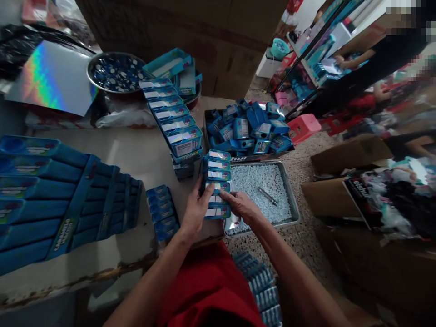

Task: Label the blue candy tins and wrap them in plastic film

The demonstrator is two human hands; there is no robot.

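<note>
A display box of small blue cartons (218,175), each with a pale strip on top, is held at the table's edge. My left hand (196,206) grips its near left side, thumb lying over one carton. From the right, my right hand (241,205) pinches the edge of the same box with thumb and forefinger. Just right of it, a metal tray (295,213) holds tiny pale blue beads, and a slim silver pen-like tool (267,196) lies on them. A shorter row of blue cartons (162,212) sits left of my left hand.
Stacked blue display boxes (73,200) fill the table's left. Another filled box (173,116) stands behind my hands, near a metal bowl (89,72) of dark blue and white pieces. Loose blue cartons heap in a box (262,157). A pink stool (304,127) and a co-worker (378,59) are at right.
</note>
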